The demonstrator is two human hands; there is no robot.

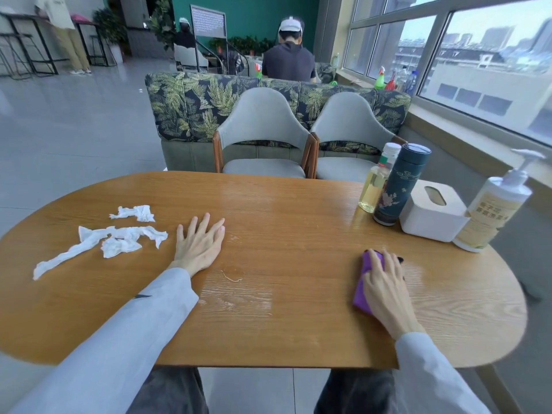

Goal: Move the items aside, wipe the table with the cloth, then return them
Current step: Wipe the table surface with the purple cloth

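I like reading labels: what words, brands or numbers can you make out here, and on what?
Pump bottle: Chinese characters on its cream label, too blurred to quote.
Oil bottle: a green and white label below the cap, too small to read.
Flask: flower and cloud pattern only, no words visible.
Tissue box: plain white, no text.
Left sleeve: a small dark mark, no letters.
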